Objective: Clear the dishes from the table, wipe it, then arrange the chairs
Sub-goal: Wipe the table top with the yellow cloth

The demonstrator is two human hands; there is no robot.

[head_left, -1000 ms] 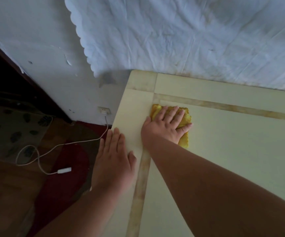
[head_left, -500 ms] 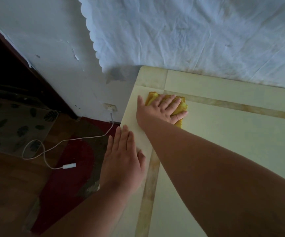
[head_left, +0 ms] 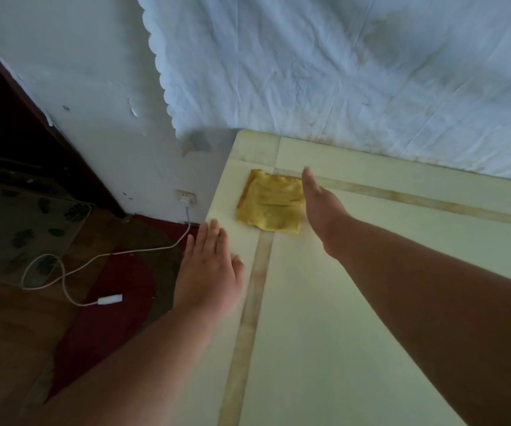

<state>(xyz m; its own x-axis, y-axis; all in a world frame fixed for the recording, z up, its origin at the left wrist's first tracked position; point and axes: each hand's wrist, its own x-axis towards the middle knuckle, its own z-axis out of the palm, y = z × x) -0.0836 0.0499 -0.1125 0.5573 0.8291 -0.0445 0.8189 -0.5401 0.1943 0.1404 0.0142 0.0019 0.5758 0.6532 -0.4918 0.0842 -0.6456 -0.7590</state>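
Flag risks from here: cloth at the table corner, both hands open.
1. The yellow cloth lies near the table corner and left edge; a leftward swipe by the right hand, now edge-on beside it, could push it off.
2. The left hand rests flat at the very edge, partly overhanging; leaning on it could slip.
3. A white cable loops across the floor below, a possible snag when arranging chairs.

Dim, soft indoor light, no harsh glare. Cream table (head_left: 355, 302) brightest area; white cloth on wall (head_left: 340, 72) bluish, evenly lit. Left side falls into deep shadow, dark doorway (head_left: 8, 124) nearly black. Forearms near lower edge slightly blurred. Wide-angle bending visible: table edges splay outward toward frame borders.
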